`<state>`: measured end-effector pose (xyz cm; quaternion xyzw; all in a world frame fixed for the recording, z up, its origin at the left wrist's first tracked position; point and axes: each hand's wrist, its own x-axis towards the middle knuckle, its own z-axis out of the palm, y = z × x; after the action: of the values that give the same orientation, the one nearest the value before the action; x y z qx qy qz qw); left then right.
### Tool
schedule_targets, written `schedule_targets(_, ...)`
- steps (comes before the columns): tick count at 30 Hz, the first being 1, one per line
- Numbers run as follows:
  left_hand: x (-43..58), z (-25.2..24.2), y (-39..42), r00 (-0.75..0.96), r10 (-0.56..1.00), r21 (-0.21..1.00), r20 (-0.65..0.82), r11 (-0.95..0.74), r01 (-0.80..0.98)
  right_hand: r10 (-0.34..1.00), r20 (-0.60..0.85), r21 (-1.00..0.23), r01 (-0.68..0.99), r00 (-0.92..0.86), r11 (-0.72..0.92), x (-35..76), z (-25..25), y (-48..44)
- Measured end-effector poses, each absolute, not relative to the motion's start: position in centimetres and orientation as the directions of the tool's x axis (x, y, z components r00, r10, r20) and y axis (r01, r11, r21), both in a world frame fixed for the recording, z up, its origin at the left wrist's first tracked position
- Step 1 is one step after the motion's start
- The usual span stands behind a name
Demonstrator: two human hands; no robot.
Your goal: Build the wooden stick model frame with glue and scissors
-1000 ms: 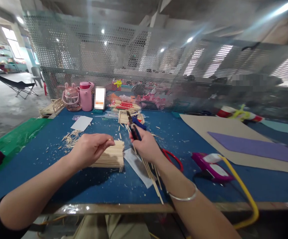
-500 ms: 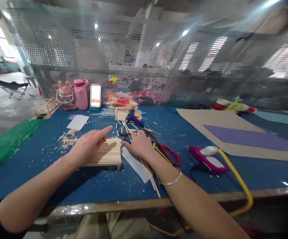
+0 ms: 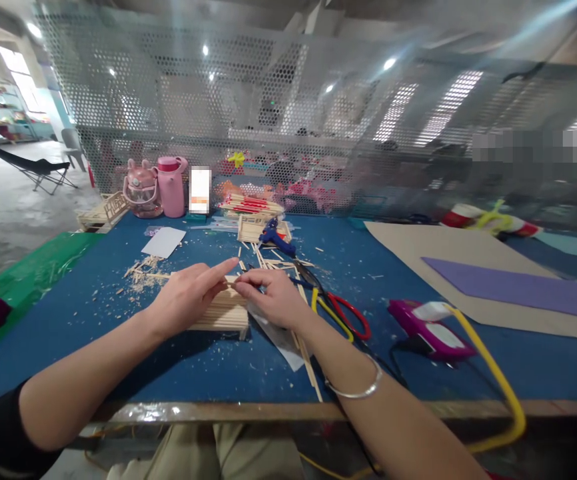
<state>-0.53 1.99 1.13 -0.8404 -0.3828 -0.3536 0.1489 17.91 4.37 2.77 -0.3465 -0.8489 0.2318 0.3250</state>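
Note:
A panel of pale wooden sticks (image 3: pixel 223 315) set side by side rests on the blue table below my hands. My left hand (image 3: pixel 186 297) is over its left part, index finger stretched out and the other fingers curled. Between the two hands shows a short bit of a thin wooden stick (image 3: pixel 230 285); my fingers hide most of it. My right hand (image 3: pixel 273 297) pinches at its right end with thumb and fingertips. White paper (image 3: pixel 278 340) and loose wooden sticks (image 3: pixel 310 370) lie beneath my right wrist.
Scissors (image 3: pixel 351 317) with red and yellow handles lie right of my hand. Behind are a blue glue gun (image 3: pixel 277 239), a small wooden frame (image 3: pixel 248 230) and pink bottles (image 3: pixel 171 190). Wood scraps (image 3: pixel 143 275) lie left; a purple device (image 3: pixel 431 330) with a yellow cable sits right.
My right hand has moved from the tools and sticks beside the scissors to my left hand, closing in a pinch. The scissors show more fully. The whole view has shifted slightly.

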Motion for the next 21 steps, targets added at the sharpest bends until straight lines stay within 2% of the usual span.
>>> schedule_targets(2,-0.8,1.8,1.8,0.459,0.523,0.03,0.718,-0.682,0.731,0.787,0.366,-0.664,0.454,-0.496,0.595,18.0,2.8,4.6)
schedule_targets(4,-1.8,2.7,1.8,0.357,0.522,0.108,0.774,-0.665,0.739,0.842,0.333,-0.703,0.483,-0.425,0.522,18.4,2.9,5.1)
schedule_targets(5,-2.5,3.1,1.9,0.228,0.542,0.197,0.809,-0.615,0.764,0.865,0.311,-0.713,0.504,-0.395,0.487,18.7,3.0,5.4)
schedule_targets(7,-4.3,3.5,2.4,-0.131,0.6,0.466,0.789,-0.446,0.764,0.896,0.263,-0.71,0.557,-0.356,0.43,19.4,3.0,6.0)
schedule_targets(8,-5.3,3.4,2.7,-0.249,0.661,0.593,0.708,-0.366,0.717,0.909,0.242,-0.705,0.582,-0.34,0.406,19.6,3.0,6.3)
schedule_targets(10,-7.2,2.8,3.6,-0.346,0.82,0.793,0.455,-0.197,0.576,0.926,0.209,-0.699,0.614,-0.314,0.366,20.0,3.0,6.8)
schedule_targets(12,-8.4,1.8,4.2,-0.32,0.938,0.908,0.13,0.017,0.42,0.934,0.188,-0.71,0.615,-0.305,0.344,20.2,2.8,7.0)
schedule_targets(13,-8.7,1.4,4.4,-0.277,0.96,0.925,-0.025,0.128,0.357,0.935,0.176,-0.718,0.609,-0.309,0.337,20.2,2.7,7.1)
schedule_targets(15,-8.7,0.9,4.4,-0.173,0.954,0.916,-0.243,0.285,0.283,0.939,0.14,-0.756,0.578,-0.316,0.307,20.0,2.4,7.1)
schedule_targets(18,-7.8,0.9,3.8,-0.024,0.94,0.919,-0.341,0.339,0.204,0.953,0.01,-0.884,0.442,-0.303,0.15,19.6,1.9,7.0)
schedule_targets(21,-6.9,1.1,3.3,0.07,0.961,0.962,-0.268,0.263,0.071,0.943,-0.127,-0.973,0.222,-0.306,-0.059,19.1,1.8,6.8)
